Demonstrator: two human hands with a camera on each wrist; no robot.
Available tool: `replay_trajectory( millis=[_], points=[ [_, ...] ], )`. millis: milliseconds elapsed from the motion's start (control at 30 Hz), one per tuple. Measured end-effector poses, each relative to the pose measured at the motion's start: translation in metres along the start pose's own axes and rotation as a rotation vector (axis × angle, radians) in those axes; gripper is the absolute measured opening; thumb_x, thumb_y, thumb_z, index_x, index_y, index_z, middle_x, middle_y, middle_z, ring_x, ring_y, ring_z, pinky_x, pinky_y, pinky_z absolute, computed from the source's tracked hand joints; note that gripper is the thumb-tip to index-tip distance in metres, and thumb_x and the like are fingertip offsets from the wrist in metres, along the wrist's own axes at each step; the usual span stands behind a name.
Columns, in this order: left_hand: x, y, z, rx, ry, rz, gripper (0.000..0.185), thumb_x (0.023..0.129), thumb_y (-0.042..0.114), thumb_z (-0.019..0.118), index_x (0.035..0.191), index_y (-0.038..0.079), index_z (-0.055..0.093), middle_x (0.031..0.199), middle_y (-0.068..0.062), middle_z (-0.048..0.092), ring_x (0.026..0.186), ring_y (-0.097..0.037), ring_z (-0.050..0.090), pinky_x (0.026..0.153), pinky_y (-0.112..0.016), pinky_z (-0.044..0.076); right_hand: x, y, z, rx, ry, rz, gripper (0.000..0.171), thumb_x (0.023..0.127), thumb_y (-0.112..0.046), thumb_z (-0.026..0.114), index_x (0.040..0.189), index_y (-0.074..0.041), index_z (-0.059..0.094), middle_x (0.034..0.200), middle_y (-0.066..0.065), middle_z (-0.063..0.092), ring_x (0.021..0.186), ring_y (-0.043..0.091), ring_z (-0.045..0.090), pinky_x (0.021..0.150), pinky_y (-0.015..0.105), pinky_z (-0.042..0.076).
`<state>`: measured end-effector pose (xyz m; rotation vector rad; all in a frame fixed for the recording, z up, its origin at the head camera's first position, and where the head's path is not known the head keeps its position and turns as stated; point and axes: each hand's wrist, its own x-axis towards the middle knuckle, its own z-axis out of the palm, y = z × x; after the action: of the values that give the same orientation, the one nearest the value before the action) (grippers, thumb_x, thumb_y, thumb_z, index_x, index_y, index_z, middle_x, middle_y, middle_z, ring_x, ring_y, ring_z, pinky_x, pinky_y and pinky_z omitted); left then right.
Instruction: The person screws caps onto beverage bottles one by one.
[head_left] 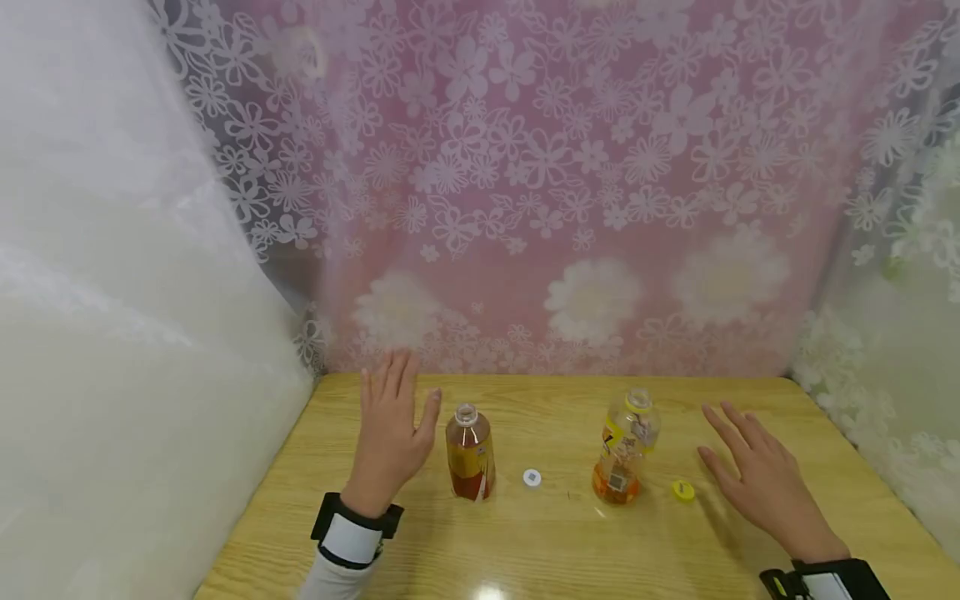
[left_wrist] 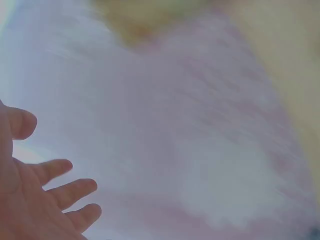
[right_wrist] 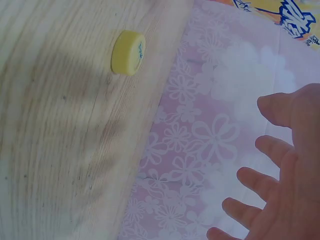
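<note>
Two uncapped drink bottles stand upright on the wooden table. One bottle (head_left: pixel 470 454) holds dark reddish liquid and has a white neck ring; the taller bottle (head_left: pixel 626 450) has a yellow neck ring and a little orange liquid at its base. A white cap (head_left: pixel 532 477) lies between them, and a yellow cap (head_left: pixel 683 490) lies right of the taller bottle. My left hand (head_left: pixel 390 442), fingers extended and holding nothing, is raised left of the dark bottle. To the right of the yellow cap, my right hand (head_left: pixel 768 487) hovers with fingers spread, also holding nothing.
A pink floral curtain (head_left: pixel 525 183) hangs behind the table's back edge. White sheeting (head_left: pixel 135 317) borders the left side, and a pale floral sheet (head_left: pixel 885 358) the right. The wooden table top (head_left: pixel 555 558) reaches toward me.
</note>
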<state>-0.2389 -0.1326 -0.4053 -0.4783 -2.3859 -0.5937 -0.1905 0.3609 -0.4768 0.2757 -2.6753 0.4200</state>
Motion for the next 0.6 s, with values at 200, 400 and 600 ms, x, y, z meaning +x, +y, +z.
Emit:
replay_trajectory(
  millis=[200,400,600],
  points=[
    [0.016,0.090,-0.002,-0.093,-0.032,0.202,0.063,0.105,0.042,0.051,0.157,0.009,0.037,0.163,-0.013,0.035,0.155,-0.030,0.021,0.123,-0.060,0.014,-0.004,0.000,-0.003,0.004,0.001,-0.019,0.071,0.103,-0.033,0.062,0.163,-0.022,0.026,0.161,0.026,0.029,0.141,0.059,0.028,0.101,0.075,0.026],
    [0.023,0.151,0.043,-0.386,-0.329,0.171,0.081,0.097,0.049,0.064,0.161,0.015,0.026,0.163,-0.006,0.033,0.150,-0.023,0.033,0.115,-0.046,0.040,-0.009,0.000,-0.009,-0.001,0.010,-0.013,0.070,0.103,-0.033,0.062,0.162,-0.022,0.027,0.160,0.026,0.032,0.140,0.058,0.030,0.100,0.074,0.028],
    [0.016,0.180,0.120,-0.592,-0.456,-0.088,0.106,0.081,0.055,0.082,0.162,0.019,0.023,0.161,-0.004,0.035,0.141,-0.022,0.044,0.106,-0.044,0.048,-0.016,0.000,-0.011,-0.011,-0.005,-0.021,0.070,0.102,-0.032,0.063,0.162,-0.021,0.029,0.157,0.028,0.035,0.133,0.061,0.036,0.098,0.074,0.030]
  ],
)
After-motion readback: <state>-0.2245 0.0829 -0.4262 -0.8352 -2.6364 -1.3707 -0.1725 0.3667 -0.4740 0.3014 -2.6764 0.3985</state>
